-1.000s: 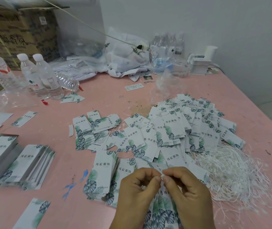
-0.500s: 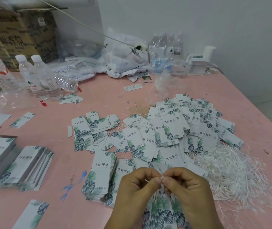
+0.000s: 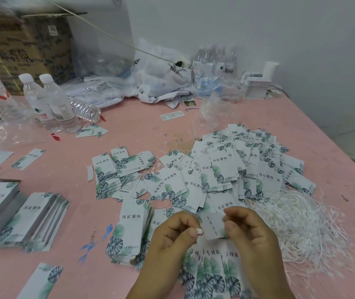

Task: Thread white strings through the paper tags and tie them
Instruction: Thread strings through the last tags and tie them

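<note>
**Both hands pinched on one tag at the near edge**

Your pink worktop [image 3: 129, 126] carries everything here. Largest on it is the loose heap of tags [image 3: 232, 167] spread across the middle toward the right edge, leaf prints facing up. Just beside that heap, nearer the right edge, lies the tangle of white strings [image 3: 301, 221]. Toward the left edge sits a neat stack of tags [image 3: 32, 221], and a smaller stack [image 3: 131, 227] lies close to the near edge, just left of your hands. At the far left stand two capped water bottles [image 3: 51, 102].

At the near edge, your left hand [image 3: 170, 244] is closed in a pinch, thumb and forefinger gripping a small white string end [image 3: 199, 231]. Your right hand [image 3: 254, 240] is pinched narrow on the held tag [image 3: 212, 226], which is lifted between both hands, its plain printed back toward you. Whether the string passes through the tag's hole you cannot tell.
</note>
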